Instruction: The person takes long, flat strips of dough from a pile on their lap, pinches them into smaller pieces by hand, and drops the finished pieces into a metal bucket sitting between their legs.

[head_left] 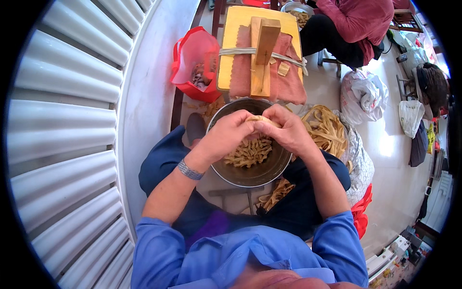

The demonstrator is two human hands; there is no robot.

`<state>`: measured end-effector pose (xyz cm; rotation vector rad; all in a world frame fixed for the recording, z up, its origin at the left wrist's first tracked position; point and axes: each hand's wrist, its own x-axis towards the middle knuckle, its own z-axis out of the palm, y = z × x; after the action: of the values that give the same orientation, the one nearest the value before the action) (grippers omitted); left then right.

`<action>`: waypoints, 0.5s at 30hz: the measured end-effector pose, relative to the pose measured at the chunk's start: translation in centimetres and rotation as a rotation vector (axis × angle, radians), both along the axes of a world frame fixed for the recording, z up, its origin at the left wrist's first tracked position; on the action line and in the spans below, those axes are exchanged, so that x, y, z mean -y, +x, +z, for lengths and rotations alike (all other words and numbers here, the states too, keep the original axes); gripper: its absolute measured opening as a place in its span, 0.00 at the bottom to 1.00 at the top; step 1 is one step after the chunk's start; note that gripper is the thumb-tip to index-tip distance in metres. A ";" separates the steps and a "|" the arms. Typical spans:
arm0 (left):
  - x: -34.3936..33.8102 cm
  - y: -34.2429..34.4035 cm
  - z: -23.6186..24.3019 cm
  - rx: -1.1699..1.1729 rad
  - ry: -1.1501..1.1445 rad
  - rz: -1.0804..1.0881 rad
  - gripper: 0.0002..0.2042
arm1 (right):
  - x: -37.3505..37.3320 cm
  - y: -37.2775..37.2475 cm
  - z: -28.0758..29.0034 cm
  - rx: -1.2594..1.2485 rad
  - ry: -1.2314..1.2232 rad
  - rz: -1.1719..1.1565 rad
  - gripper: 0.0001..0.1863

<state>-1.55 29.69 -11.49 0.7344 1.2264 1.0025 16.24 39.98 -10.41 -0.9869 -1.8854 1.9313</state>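
Note:
My left hand and my right hand are closed together on a pale tan strip, over a metal pot between my knees. Many short tan twisted pieces lie in the pot. Just beyond it stands a yellow board with pink cloth, a wooden post and a pale cord tied across. A heap of long tan strips lies at the right of the pot.
A red bag stands left of the board, near a white radiator. A person in pink sits at top right beside a bowl. Plastic bags and dark bags lie along the right side.

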 end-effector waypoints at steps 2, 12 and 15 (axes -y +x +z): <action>0.1 -0.4 0.6 0.466 -0.016 0.074 0.10 | -0.4 0.1 0.0 -0.057 0.079 -0.020 0.12; -0.3 0.5 -0.1 0.025 0.097 0.181 0.10 | -0.8 1.2 -1.0 -0.267 -0.620 -0.075 0.11; -0.3 0.9 0.5 0.032 0.063 0.234 0.09 | -0.5 0.9 -1.3 -0.257 -0.591 -0.070 0.12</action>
<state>-0.70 30.04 -10.99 0.6310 1.2773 1.2450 17.11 40.52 -11.70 -0.8693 -1.1445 2.4901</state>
